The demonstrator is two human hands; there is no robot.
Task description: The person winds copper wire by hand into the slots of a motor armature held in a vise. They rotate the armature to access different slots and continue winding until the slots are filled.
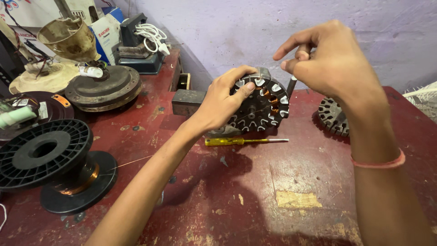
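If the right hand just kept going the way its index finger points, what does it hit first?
The right hand points leftward, slightly down. First in that line is probably the stator top edge, held upright by the left hand. Depth is unclear, so it may pass just above it.

Both forearms are bare and sleeveless, with a thin pinkish-orange thread band [378, 162] around the right wrist.
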